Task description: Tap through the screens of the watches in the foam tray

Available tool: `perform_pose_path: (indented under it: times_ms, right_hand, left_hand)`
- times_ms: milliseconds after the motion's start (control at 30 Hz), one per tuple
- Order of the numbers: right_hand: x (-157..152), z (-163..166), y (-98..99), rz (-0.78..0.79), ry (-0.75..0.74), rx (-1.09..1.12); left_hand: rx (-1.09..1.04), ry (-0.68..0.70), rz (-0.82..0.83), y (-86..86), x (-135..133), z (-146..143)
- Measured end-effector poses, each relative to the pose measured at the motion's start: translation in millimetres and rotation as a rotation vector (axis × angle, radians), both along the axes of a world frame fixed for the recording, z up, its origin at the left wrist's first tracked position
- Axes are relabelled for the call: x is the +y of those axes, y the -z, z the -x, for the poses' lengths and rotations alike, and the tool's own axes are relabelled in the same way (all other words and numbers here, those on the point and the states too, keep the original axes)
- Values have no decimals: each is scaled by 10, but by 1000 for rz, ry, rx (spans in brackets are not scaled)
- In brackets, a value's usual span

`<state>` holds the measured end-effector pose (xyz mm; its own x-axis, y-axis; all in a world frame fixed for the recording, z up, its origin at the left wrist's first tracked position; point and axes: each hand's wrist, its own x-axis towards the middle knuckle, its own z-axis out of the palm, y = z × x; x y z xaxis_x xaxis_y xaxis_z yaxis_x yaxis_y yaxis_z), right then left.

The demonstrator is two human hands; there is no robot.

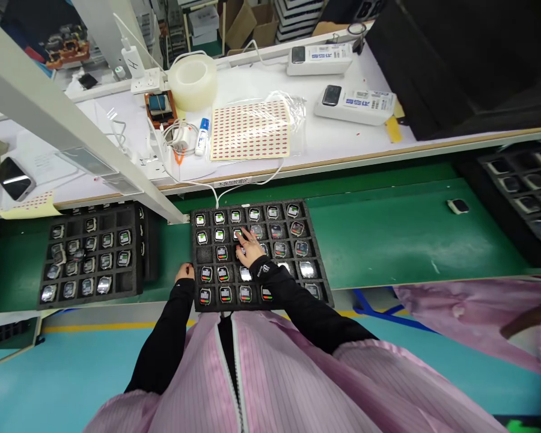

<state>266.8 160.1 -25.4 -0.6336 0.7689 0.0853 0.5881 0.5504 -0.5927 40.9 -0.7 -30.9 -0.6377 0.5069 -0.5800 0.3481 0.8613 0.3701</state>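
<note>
A black foam tray (204, 257) full of smartwatches lies right in front of me on the green bench. Several screens are lit, some with white and green displays, others with red and green bars. My right hand (249, 248) is over the tray's middle, fingers apart, its fingertips at the lit screen of a smartwatch (237, 231) in the second row. It holds nothing and covers part of the watches below. At the tray's left edge, my left hand (184, 272) has its fingers curled against the side; the fingertips are partly hidden.
Another watch tray (137, 258) stands to the left, a third tray (518, 228) at the far right. A lone smartwatch (458, 206) lies on the green bench (388, 234). The shelf above carries a tape roll (193, 81), a sticker sheet (250, 129) and two white devices. A post (72, 114) slants at left.
</note>
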Motion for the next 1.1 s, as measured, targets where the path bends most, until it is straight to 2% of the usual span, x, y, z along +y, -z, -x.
perform_pose_path:
  times_ms: [167, 367, 533, 833, 1100]
  right_hand:
    - [15, 4, -7, -2, 34, -3]
    - [-62, 227, -24, 8, -54, 18]
    - [-114, 422, -21, 8, -105, 31]
    - [-144, 543, -12, -25, -172, 23]
    - [-107, 544, -23, -36, -145, 2]
  left_hand:
    - [80, 59, -22, 10, -48, -16]
    - [308, 118, -29, -85, -304, -128]
    - [344, 226, 35, -90, -496, -211]
    - [332, 313, 138, -30, -444, -50]
    - [325, 338, 223, 50, -441, -24]
